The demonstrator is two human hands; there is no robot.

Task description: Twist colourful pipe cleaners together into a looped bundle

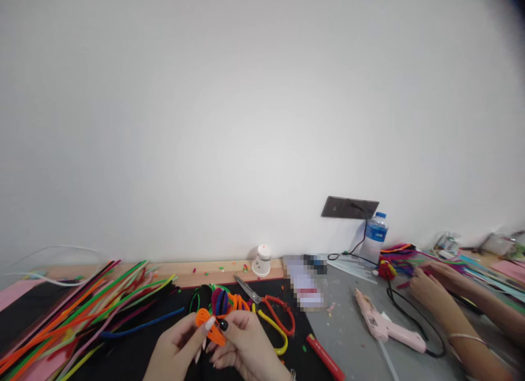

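Note:
Pinched between both hands is a small orange coiled piece (211,327), low in the middle of the view. My left hand (178,343) grips it from the left with thumb and fingers. From the right, my right hand (246,343) closes its thumb and fingers on its edge. Just behind the hands lie looped pipe cleaners in purple and blue (220,300), with orange and green ones beside them on a black mat (159,323). Scissors (253,294) with red and yellow handles rest right of my right hand.
Many loose pipe cleaners (82,315) spread at left. A white cup (261,261) stands near the wall. To the right are a red marker (325,357), a pink glue gun (388,329) with its cord, a bottle (375,236), and another person's hands (435,285).

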